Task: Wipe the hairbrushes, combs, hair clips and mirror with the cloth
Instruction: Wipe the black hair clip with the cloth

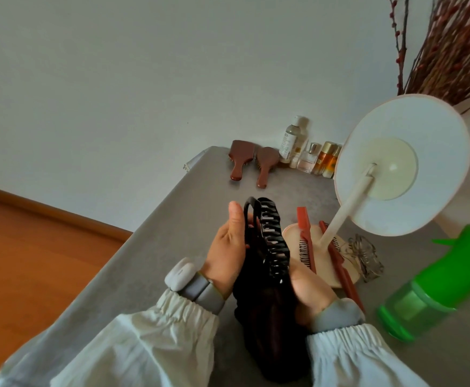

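Both hands were up over the gray table's [155, 247] near edge: the left hand [227, 255] gripped a black claw clip [274, 241], the right hand [307, 291] clutched the dark cloth [267, 331] against it. Further back stood the mirror [401, 166] (red combs [307, 247] on its base). Two wooden hairbrushes [253, 162] lay along the far edge.

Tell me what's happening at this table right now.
A person is wiping a black claw hair clip. The left hand grips the clip, and the right hand holds a dark cloth against it. Two wooden hairbrushes lie by the wall, two red combs rest on the base of the round mirror, and a clear hair clip lies beside it, all untouched.
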`<state>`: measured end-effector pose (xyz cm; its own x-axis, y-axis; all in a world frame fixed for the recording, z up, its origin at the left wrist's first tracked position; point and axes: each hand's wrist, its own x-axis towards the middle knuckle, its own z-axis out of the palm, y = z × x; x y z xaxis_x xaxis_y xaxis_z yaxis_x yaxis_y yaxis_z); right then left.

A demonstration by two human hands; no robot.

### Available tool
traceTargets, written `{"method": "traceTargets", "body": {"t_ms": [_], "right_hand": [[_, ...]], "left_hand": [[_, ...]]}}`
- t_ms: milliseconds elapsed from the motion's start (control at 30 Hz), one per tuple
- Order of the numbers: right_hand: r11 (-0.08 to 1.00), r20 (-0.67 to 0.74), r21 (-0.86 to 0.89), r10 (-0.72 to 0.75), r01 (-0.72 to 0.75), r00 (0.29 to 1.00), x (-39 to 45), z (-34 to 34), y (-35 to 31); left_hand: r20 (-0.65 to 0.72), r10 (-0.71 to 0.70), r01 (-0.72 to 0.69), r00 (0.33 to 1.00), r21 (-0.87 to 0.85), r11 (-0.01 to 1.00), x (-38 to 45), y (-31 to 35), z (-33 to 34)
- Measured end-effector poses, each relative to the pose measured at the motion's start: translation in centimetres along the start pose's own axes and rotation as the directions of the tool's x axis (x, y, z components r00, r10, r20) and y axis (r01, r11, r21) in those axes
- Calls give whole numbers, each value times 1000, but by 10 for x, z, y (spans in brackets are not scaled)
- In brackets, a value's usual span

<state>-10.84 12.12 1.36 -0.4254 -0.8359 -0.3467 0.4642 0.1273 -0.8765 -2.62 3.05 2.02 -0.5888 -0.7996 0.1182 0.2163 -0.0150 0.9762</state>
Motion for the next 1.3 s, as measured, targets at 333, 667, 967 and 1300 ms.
{"method": "traceTargets", "body": {"t_ms": [333, 667, 967, 1300], "right_hand": [[901, -231, 317, -229, 296, 945, 1, -6, -23], [854, -216, -259, -507, 452, 834, -10, 2, -19], [885, 196, -211, -377, 415, 905, -19, -1, -24], [855, 147, -347, -356, 385, 923, -20, 6, -20]], "left_hand": [[-173, -22, 28, 985, 29, 999, 8, 1, -11], [-165, 101, -48, 981, 302, 952, 12, -9, -13], [-80, 126, -80, 989, 431, 899, 8, -10, -9], [-172, 70, 5, 983, 400, 917, 11, -12, -11]]}}
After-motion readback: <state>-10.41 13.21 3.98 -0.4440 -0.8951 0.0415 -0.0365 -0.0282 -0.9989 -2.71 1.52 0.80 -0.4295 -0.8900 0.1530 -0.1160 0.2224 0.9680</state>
